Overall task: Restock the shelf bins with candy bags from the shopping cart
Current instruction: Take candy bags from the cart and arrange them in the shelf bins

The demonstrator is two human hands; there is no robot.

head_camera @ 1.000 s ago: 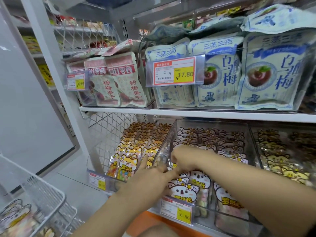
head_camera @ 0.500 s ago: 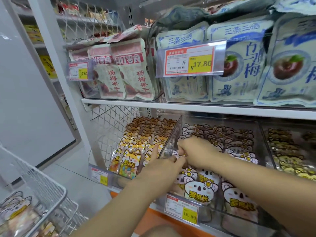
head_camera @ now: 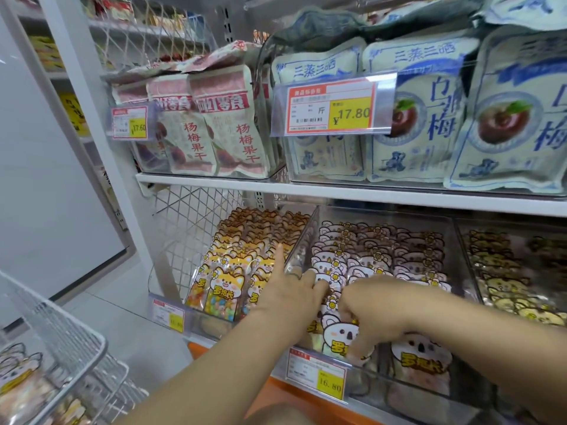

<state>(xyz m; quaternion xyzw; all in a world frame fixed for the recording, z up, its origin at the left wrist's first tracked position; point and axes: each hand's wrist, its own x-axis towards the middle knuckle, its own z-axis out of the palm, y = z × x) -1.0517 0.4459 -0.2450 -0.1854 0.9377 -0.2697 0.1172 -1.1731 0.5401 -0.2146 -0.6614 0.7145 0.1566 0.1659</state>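
Shop aisle, white shelf (head_camera: 337, 194) with clear bins, wire cart (head_camera: 76, 348) low left with more bags (head_camera: 18, 384) waiting in it. Both hands are in the middle bin (head_camera: 310, 237), among the koala bags (head_camera: 368, 256). Left hand (head_camera: 294, 289): fingers hooked into the row, one digit sticking up by the bin wall, likely holding the row back to make a gap. Can't tell if it pinches a bag. Right hand (head_camera: 371, 308): fingers curled down round the front bag (head_camera: 337, 335), probably seating it upright, face out, at the bin's front. Fox bags (head_camera: 224, 289) fill the bin to the left, also face out. Bin tag (head_camera: 317, 374) reads 16.80. Upper tags read ¥17.80 (head_camera: 331, 107) and 17.60 (head_camera: 130, 122). Pouches above read 杨梅果干 (head_camera: 190, 148) and 白梅 (head_camera: 441, 108). The candy logo is too blurred to read.
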